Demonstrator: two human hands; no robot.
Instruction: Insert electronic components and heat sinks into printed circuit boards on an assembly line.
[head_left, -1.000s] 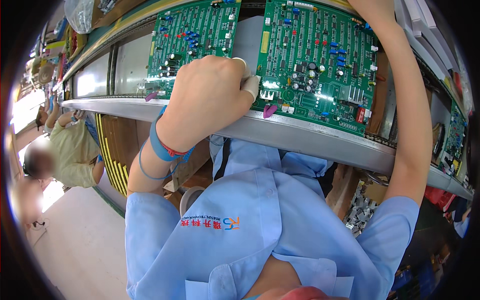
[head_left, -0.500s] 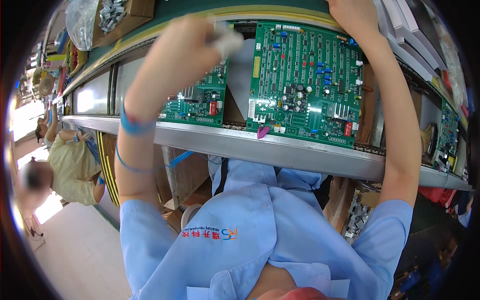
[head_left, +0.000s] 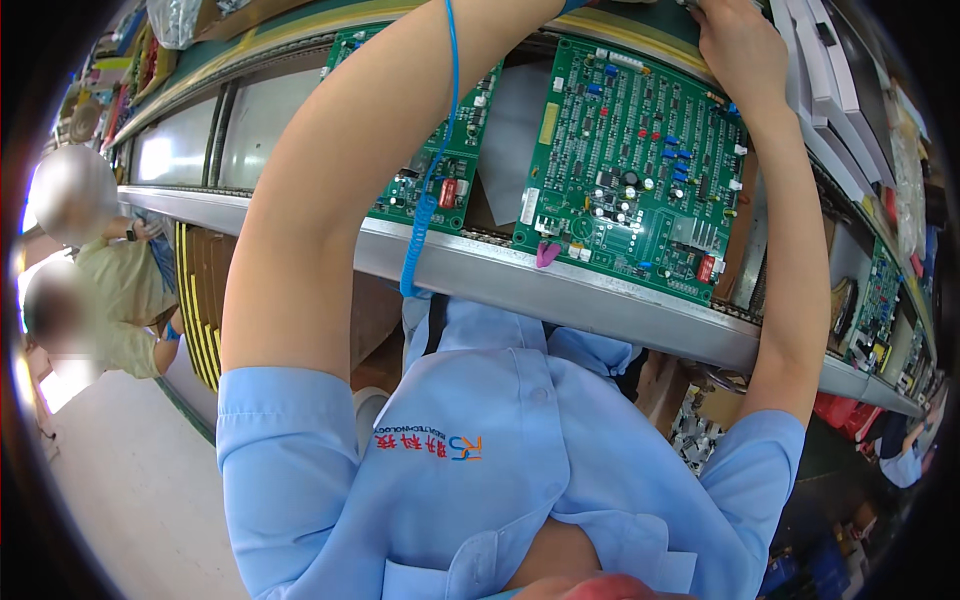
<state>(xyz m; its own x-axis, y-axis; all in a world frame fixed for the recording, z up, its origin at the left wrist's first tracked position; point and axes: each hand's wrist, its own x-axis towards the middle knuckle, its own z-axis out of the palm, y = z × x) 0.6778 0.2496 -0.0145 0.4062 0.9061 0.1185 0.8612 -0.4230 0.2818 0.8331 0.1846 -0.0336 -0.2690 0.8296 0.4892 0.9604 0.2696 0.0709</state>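
A large green circuit board with white, blue and red parts lies on the conveyor in front of me. My left forearm reaches over a second green circuit board, partly covering it, and the left hand passes beyond the upper edge of the picture. A blue coiled wrist-strap cord hangs down beside that arm. Beyond the big board's far right corner is my right hand, its fingers curled at the top edge around something I cannot make out. A small purple piece is attached at the big board's near edge.
A metal rail runs along the conveyor's near side. White boxes are stacked at the right, near another circuit board. A clear plastic bag lies far left; people are at the left.
My left hand has moved from above the left board up and right, out of the picture. The right hand stays near the far right corner, while the view has shifted slightly.
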